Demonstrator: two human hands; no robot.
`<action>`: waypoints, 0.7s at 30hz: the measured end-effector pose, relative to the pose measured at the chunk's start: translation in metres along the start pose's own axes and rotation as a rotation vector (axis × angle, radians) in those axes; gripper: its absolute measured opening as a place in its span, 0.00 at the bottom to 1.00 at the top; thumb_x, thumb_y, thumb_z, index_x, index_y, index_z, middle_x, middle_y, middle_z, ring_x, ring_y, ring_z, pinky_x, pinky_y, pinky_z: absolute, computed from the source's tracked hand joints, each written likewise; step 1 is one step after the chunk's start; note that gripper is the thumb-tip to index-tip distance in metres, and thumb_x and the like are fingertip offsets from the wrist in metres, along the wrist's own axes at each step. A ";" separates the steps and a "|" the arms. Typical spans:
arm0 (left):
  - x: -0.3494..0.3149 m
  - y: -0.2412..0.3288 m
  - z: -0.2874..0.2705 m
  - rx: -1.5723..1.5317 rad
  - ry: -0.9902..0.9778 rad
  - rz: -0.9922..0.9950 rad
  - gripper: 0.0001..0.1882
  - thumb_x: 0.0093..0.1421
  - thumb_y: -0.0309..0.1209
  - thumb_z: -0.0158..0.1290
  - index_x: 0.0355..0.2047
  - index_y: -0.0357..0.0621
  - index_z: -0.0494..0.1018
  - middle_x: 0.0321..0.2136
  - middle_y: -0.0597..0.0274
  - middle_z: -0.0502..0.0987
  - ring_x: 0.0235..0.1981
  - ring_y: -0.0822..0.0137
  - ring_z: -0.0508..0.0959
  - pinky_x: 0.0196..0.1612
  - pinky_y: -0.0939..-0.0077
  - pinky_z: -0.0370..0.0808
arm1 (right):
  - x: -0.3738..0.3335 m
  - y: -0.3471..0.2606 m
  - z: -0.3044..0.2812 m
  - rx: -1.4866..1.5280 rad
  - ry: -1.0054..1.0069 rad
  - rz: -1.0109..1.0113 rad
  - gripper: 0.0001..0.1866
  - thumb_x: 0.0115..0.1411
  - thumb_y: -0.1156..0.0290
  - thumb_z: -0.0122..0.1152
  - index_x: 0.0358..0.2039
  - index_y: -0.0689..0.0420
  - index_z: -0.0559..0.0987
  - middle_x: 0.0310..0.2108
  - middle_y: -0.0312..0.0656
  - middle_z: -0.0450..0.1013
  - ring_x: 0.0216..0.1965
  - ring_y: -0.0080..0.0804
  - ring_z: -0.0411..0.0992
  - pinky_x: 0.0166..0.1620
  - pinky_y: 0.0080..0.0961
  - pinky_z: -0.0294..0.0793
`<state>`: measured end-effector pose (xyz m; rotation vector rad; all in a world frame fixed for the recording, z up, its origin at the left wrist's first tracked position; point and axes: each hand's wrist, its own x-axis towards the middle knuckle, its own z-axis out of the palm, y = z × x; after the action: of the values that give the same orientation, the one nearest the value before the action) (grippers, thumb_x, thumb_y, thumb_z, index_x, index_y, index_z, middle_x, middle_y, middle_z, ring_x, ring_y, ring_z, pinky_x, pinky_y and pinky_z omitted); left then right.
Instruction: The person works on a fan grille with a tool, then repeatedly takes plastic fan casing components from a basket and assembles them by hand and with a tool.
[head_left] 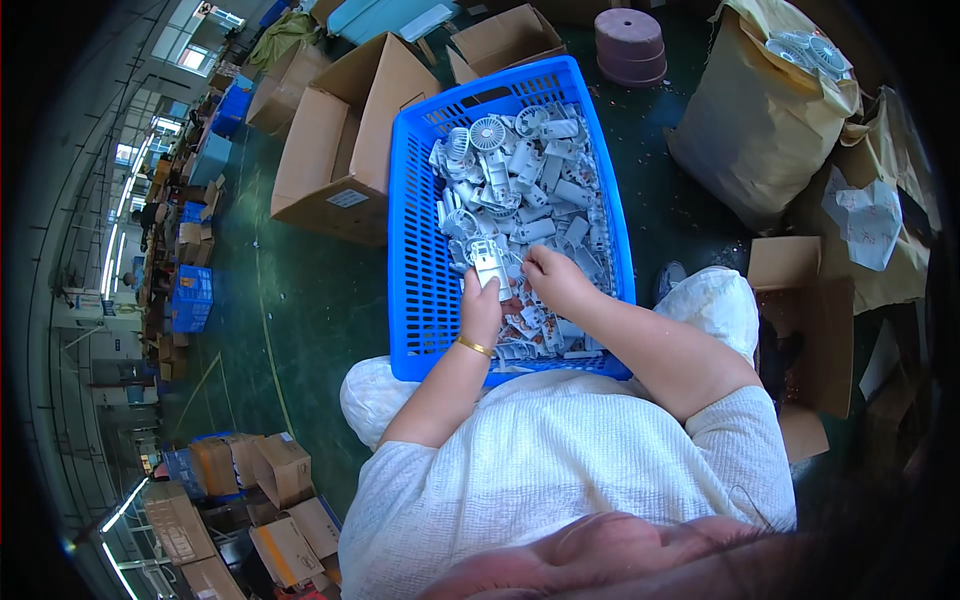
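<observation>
My left hand (480,308) grips a white plastic fan housing (489,262) from below, its open inner side facing up. Just to the right, my right hand (558,283) is closed in a pinch beside the housing; whatever its fingertips hold is too small to make out. Both hands are over a blue plastic basket (400,270) in front of me. Loose white and grey plastic parts (545,190) fill it, among them handle shells and round fan grilles (488,133). Small reddish-brown bits lie among the parts close to my hands.
An open cardboard box (310,165) stands left of the basket, another (505,45) behind it. Purple round stools (630,50) are stacked at the back. To the right stand a large paper sack (765,130) topped with fan grilles and an open carton (825,340). More boxes (280,470) lie lower left.
</observation>
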<state>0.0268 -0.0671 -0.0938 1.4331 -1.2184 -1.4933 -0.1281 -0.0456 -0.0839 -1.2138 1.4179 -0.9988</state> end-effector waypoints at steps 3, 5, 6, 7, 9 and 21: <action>0.017 -0.013 -0.019 -0.119 -0.118 -0.422 0.12 0.59 0.31 0.39 0.42 0.42 0.62 0.32 0.53 0.73 0.26 0.61 0.75 0.27 0.63 0.76 | 0.001 0.002 -0.001 0.051 0.002 0.046 0.10 0.57 0.68 0.46 0.32 0.62 0.71 0.23 0.48 0.72 0.28 0.44 0.72 0.32 0.35 0.68; 0.035 -0.011 -0.035 -0.151 -0.216 -0.637 0.13 0.59 0.31 0.40 0.43 0.39 0.63 0.33 0.50 0.73 0.28 0.57 0.75 0.32 0.59 0.75 | 0.000 0.000 -0.003 0.067 0.007 0.048 0.10 0.57 0.67 0.46 0.32 0.62 0.71 0.23 0.47 0.72 0.27 0.42 0.72 0.32 0.34 0.68; 0.047 -0.004 -0.042 -0.238 -0.154 -0.615 0.14 0.58 0.29 0.40 0.44 0.39 0.64 0.33 0.49 0.73 0.29 0.57 0.75 0.32 0.59 0.74 | -0.002 -0.001 -0.005 0.046 -0.008 0.071 0.10 0.57 0.67 0.47 0.31 0.62 0.71 0.23 0.47 0.72 0.27 0.41 0.72 0.32 0.33 0.68; 0.063 0.011 -0.052 -0.351 -0.114 -0.501 0.13 0.58 0.30 0.40 0.42 0.37 0.64 0.32 0.50 0.73 0.27 0.57 0.74 0.30 0.60 0.73 | -0.003 -0.002 -0.007 0.022 -0.008 0.098 0.10 0.57 0.67 0.47 0.31 0.61 0.71 0.23 0.46 0.73 0.28 0.40 0.72 0.32 0.33 0.68; 0.107 0.061 -0.078 -0.369 -0.054 -0.104 0.14 0.58 0.35 0.41 0.38 0.36 0.65 0.27 0.55 0.71 0.26 0.63 0.74 0.25 0.75 0.72 | -0.003 -0.005 -0.009 0.034 -0.028 0.117 0.10 0.57 0.67 0.47 0.31 0.61 0.71 0.24 0.45 0.73 0.28 0.38 0.72 0.33 0.32 0.68; 0.150 -0.049 -0.001 0.063 -0.336 -0.173 0.13 0.58 0.32 0.44 0.41 0.39 0.66 0.34 0.53 0.74 0.29 0.61 0.77 0.27 0.75 0.74 | 0.019 -0.015 -0.034 0.667 0.111 0.235 0.06 0.59 0.70 0.45 0.29 0.58 0.69 0.20 0.37 0.68 0.17 0.24 0.64 0.19 0.19 0.62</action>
<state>0.0151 -0.1949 -0.1859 1.3949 -1.3777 -1.8872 -0.1593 -0.0676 -0.0660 -0.4987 1.1340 -1.2475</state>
